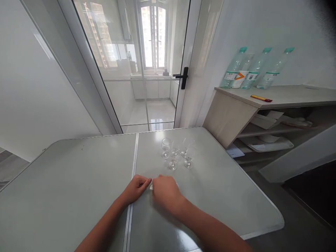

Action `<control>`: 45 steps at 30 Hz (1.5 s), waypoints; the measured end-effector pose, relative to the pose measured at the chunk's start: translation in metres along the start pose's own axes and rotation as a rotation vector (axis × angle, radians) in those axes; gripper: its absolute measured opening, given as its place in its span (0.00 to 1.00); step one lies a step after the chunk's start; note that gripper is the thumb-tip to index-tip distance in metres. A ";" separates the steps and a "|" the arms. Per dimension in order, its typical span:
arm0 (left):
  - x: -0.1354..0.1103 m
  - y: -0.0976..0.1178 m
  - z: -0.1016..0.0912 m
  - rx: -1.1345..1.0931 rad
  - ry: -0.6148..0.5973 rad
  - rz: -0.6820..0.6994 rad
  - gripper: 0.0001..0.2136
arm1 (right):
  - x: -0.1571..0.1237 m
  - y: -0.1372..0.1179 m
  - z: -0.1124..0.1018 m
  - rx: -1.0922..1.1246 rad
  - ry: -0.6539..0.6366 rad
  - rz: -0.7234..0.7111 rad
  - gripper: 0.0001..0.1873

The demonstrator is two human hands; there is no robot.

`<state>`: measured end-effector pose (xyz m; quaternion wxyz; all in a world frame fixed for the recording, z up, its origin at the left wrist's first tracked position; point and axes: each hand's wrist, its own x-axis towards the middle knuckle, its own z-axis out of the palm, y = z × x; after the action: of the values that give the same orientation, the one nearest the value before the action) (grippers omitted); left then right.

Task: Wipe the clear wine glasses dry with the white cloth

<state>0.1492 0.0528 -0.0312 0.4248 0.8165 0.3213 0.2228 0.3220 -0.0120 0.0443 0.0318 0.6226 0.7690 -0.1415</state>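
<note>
My left hand [137, 187] and my right hand [165, 191] rest close together on the grey table [78, 182], fingers curled in. Between them shows a small white thing [151, 187], mostly hidden under my right hand; both hands pinch or press on it. A little beyond the hands stand several small clear stemmed glasses [176, 154] in a cluster, apart from both hands.
A metal seam [133, 164] runs down the middle of the table. To the right is a wooden shelf unit [236, 112] with three plastic bottles [249, 68] and a yellow-red pen [260, 98] on top. A glass door [147, 70] stands behind the table.
</note>
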 end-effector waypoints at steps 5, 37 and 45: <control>0.000 -0.001 0.000 -0.032 0.027 -0.028 0.26 | 0.011 -0.015 0.024 -0.043 -0.008 -0.485 0.10; 0.142 0.155 -0.035 0.843 0.037 0.173 0.12 | 0.027 0.000 0.030 0.023 0.107 -0.799 0.07; 0.154 0.152 -0.028 0.803 -0.093 0.100 0.19 | 0.025 0.001 0.034 0.047 0.157 -0.791 0.11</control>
<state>0.2895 0.1127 0.1255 0.0748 0.9412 0.3233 0.0630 0.3127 0.0032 0.0061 -0.0981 0.2882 0.9458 -0.1126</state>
